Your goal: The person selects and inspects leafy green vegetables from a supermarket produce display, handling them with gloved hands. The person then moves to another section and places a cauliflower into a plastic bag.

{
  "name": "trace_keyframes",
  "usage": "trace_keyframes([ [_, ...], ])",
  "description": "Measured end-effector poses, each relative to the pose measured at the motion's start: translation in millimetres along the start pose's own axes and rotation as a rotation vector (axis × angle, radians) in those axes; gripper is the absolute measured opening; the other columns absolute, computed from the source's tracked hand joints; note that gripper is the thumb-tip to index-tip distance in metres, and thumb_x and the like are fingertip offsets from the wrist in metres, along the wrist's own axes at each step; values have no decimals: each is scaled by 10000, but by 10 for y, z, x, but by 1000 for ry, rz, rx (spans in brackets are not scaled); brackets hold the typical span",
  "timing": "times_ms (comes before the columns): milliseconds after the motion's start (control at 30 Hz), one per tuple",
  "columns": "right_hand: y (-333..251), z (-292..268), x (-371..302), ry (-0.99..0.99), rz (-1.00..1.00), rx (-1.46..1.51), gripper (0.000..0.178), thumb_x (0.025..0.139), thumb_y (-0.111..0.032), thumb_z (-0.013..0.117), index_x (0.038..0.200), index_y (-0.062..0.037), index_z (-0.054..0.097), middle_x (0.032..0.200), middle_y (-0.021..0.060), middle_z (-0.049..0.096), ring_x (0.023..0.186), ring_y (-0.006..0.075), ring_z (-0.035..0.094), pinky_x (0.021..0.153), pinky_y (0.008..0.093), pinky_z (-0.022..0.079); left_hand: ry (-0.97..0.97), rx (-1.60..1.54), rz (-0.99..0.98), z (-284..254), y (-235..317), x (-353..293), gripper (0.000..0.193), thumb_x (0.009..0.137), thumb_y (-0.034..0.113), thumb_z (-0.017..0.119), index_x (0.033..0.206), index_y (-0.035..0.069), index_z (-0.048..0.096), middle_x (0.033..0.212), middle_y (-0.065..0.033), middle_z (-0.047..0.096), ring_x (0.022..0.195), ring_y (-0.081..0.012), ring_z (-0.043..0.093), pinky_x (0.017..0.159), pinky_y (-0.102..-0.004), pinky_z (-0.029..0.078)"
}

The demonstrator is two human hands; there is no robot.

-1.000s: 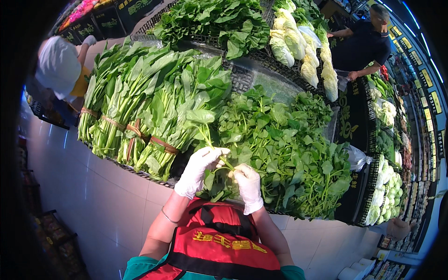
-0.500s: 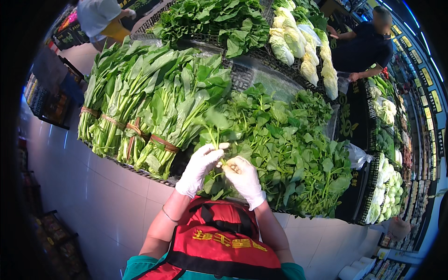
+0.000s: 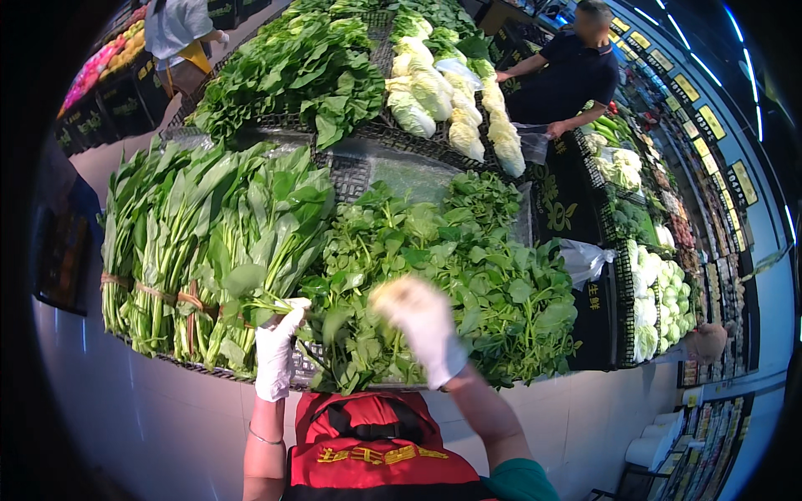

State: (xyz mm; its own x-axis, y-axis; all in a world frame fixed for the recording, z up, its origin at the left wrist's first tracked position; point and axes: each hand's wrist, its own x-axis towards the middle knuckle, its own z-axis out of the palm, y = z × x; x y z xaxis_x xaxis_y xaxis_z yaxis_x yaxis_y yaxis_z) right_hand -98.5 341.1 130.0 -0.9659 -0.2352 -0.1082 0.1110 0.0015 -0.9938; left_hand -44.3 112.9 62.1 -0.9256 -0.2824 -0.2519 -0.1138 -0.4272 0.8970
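Note:
My left hand (image 3: 276,355), in a white glove, is closed round a few leafy green stems (image 3: 266,302) at the front of the display, beside the tied bundles. My right hand (image 3: 423,327), gloved too, hovers over a broad heap of loose leafy greens (image 3: 510,288). Motion smears its fingers, so whether they hold anything does not show. Left of the heap lie long-stemmed leafy bundles (image 3: 180,225), bound near their cut ends with brownish bands (image 3: 154,292).
Behind are a pile of dark leafy greens (image 3: 292,79) and rows of napa cabbages (image 3: 430,92). A clear plastic bag (image 3: 585,260) hangs at the heap's right edge. One person (image 3: 568,71) stands at the far right, another (image 3: 180,37) at the far left.
My hands were together over the greens and have parted. The left has moved left with the stems; the right swings over the heap. The view has shifted too.

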Motion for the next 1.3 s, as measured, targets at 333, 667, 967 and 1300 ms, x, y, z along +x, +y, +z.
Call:
trace_keyframes([
  [333,-82,-834,44,109,-452,-711,348,927,-137,652,1250,-16,604,1045,108,661,959,197,636,853,328,526,-367,224,-138,530,-345,-269,192,895,128,713,1051,16,710,938,-8,695,816,-71,589,750,-232,473],
  [667,-186,-1091,-700,641,-318,-1116,232,850,-91,713,1068,-29,665,879,53,647,716,124,601,656,263,533,-652,358,105,789,-422,-460,312,873,126,720,1165,30,663,1058,-70,682,926,-161,631,888,-283,492],
  [967,519,-2161,-874,468,-65,-1406,164,869,-39,640,1008,38,679,974,195,654,910,327,631,849,357,489,133,576,31,-738,-1165,-238,246,944,140,641,1165,39,601,1019,-57,633,876,-128,608,780,-280,522],
  [1300,1,-1801,-967,754,-274,-1074,321,894,-5,653,1214,-12,644,999,91,582,892,185,565,795,290,465,-2,665,-33,-386,-1766,-108,713,805,193,799,1377,-19,429,1289,-208,581,1183,-324,560,1018,-380,433],
])
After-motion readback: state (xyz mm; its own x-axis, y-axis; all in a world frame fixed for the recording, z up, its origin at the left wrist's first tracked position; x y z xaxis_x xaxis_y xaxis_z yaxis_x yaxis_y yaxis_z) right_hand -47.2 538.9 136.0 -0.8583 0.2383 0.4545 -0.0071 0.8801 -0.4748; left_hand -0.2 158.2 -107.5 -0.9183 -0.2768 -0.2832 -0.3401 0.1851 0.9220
